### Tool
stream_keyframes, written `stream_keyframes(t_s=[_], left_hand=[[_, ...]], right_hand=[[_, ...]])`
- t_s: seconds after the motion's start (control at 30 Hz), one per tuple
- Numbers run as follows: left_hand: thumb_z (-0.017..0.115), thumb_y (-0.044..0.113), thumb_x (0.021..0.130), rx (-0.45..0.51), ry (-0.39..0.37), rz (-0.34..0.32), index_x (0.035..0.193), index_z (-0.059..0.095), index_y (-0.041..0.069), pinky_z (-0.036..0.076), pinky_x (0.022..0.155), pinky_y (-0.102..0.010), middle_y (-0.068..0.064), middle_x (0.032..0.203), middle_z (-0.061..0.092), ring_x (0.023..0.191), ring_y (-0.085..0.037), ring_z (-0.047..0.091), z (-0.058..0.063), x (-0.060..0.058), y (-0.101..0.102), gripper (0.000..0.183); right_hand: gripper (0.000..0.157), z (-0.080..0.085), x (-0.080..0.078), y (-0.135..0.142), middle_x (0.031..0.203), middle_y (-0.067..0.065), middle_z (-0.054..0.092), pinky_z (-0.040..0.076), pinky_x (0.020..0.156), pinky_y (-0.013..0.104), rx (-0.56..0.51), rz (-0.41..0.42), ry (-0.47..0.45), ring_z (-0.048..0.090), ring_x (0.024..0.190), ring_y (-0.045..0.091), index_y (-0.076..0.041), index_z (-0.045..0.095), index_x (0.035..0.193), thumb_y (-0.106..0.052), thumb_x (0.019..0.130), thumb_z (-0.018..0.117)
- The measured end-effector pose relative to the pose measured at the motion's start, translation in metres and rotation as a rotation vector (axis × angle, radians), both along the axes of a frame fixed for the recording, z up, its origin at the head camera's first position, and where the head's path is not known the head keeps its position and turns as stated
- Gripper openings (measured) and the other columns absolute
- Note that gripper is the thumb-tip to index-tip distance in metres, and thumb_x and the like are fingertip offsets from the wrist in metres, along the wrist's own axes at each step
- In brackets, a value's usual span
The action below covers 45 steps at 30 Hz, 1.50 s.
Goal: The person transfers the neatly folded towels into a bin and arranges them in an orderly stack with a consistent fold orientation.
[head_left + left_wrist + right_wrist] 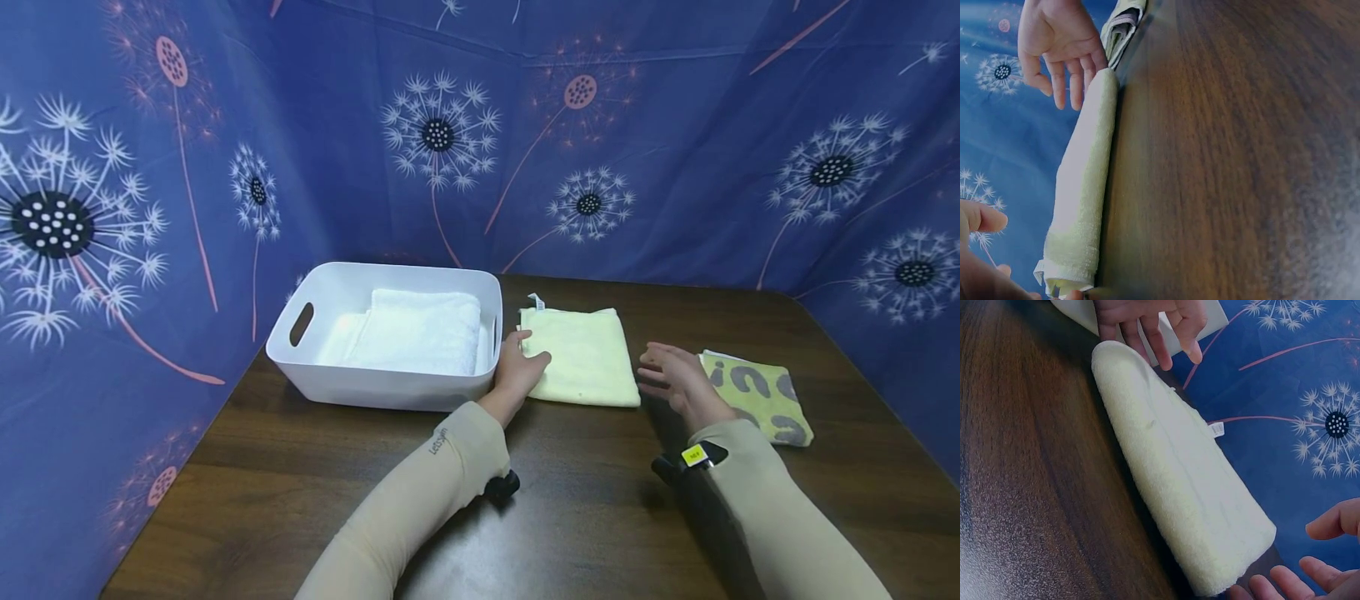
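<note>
A folded pale yellow towel [581,354] lies flat on the dark wooden table, with a small white tag at its far left corner. At the towel's left edge is my left hand [519,371], between it and the white basket; its fingers are extended and the thumb reaches over the cloth. My right hand [681,382] is held beside the towel's right edge, fingers loosely spread. In the right wrist view the right fingers [1291,584] come right up to the near end of the thick folded towel [1172,469]. Neither hand grips anything.
A white plastic basket [390,387] with a handle slot stands at the left and contains a folded white towel [420,332]. Right of the right hand lies a folded yellow-green towel [780,408] with grey markings. A blue dandelion-print curtain [510,125] hangs behind the table [585,517].
</note>
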<state>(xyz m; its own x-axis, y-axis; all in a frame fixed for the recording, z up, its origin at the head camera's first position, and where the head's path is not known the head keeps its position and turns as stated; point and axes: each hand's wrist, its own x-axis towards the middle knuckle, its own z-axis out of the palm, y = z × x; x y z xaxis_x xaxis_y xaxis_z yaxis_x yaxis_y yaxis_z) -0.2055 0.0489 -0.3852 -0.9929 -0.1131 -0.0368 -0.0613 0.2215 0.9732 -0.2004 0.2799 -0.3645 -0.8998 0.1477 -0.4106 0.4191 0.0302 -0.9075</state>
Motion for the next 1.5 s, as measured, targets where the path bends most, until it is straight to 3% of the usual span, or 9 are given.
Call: stream_keyframes(t_s=[0.17,0.27,0.4,0.53,0.87,1.07,1.3,1.5], left_hand=[[0.061,0.008,0.078,0.07,-0.024,0.037,0.131,0.045,0.001,0.035,0.1,-0.038,-0.018,0.134,0.043,0.125,-0.028,0.038,-0.002,-0.003,0.001,0.056],[0.061,0.006,0.078,0.107,-0.027,0.052,0.132,0.043,-0.001,0.034,0.1,-0.04,-0.019,0.134,0.04,0.125,-0.029,0.037,-0.003,-0.005,0.002,0.057],[0.061,0.005,0.079,0.15,-0.047,0.069,0.131,0.043,-0.001,0.034,0.099,-0.039,-0.02,0.134,0.039,0.123,-0.029,0.037,-0.005,-0.009,0.004,0.056],[0.06,0.006,0.079,0.181,-0.088,0.078,0.131,0.043,-0.002,0.038,0.096,-0.037,-0.019,0.132,0.042,0.121,-0.027,0.04,-0.007,-0.01,0.006,0.056],[0.058,0.014,0.082,0.245,-0.216,0.045,0.134,0.043,0.0,0.044,0.088,-0.034,-0.015,0.125,0.05,0.107,-0.024,0.05,-0.01,-0.013,0.007,0.056],[0.052,0.013,0.085,0.321,-0.224,0.017,0.134,0.042,0.0,0.044,0.089,-0.036,-0.017,0.127,0.047,0.108,-0.026,0.05,-0.013,-0.013,0.008,0.052],[0.048,0.007,0.083,0.31,-0.206,0.038,0.132,0.044,0.0,0.044,0.083,-0.033,-0.015,0.123,0.048,0.101,-0.023,0.049,-0.018,-0.015,0.007,0.05],[0.044,-0.001,0.078,0.33,-0.199,0.039,0.131,0.044,0.0,0.043,0.082,-0.035,-0.014,0.123,0.048,0.101,-0.025,0.048,-0.021,-0.019,0.007,0.053]], right_hand=[[0.065,-0.003,-0.003,-0.002,0.148,0.022,0.017,0.032,0.102,0.049,-0.028,-0.008,-0.031,0.029,0.129,0.036,-0.003,0.014,0.148,-0.01,0.092,0.047],[0.065,-0.003,-0.004,-0.002,0.144,0.021,0.023,0.033,0.101,0.048,-0.023,-0.016,-0.045,0.034,0.125,0.033,-0.004,0.016,0.148,-0.009,0.091,0.047],[0.065,-0.004,-0.005,-0.003,0.132,0.017,0.034,0.037,0.095,0.045,-0.036,-0.011,-0.064,0.048,0.105,0.023,-0.003,0.017,0.148,-0.009,0.091,0.048],[0.064,-0.005,-0.005,-0.005,0.122,0.012,0.038,0.039,0.089,0.04,-0.054,0.009,-0.076,0.05,0.09,0.014,-0.002,0.017,0.147,-0.01,0.091,0.048],[0.062,-0.009,-0.011,-0.009,0.115,0.009,0.042,0.047,0.072,0.031,-0.092,0.071,-0.097,0.047,0.101,0.023,0.0,0.021,0.146,-0.011,0.092,0.049],[0.062,-0.013,-0.012,-0.009,0.129,0.014,0.035,0.043,0.081,0.038,-0.081,0.101,-0.096,0.036,0.119,0.032,0.0,0.02,0.146,-0.01,0.092,0.049],[0.062,-0.015,-0.013,-0.007,0.125,0.012,0.042,0.049,0.074,0.033,-0.081,0.121,-0.069,0.047,0.104,0.026,0.0,0.021,0.146,-0.007,0.091,0.05],[0.062,-0.017,-0.014,-0.005,0.131,0.014,0.038,0.051,0.07,0.03,-0.056,0.108,-0.084,0.049,0.095,0.022,-0.002,0.023,0.146,-0.007,0.091,0.05]])
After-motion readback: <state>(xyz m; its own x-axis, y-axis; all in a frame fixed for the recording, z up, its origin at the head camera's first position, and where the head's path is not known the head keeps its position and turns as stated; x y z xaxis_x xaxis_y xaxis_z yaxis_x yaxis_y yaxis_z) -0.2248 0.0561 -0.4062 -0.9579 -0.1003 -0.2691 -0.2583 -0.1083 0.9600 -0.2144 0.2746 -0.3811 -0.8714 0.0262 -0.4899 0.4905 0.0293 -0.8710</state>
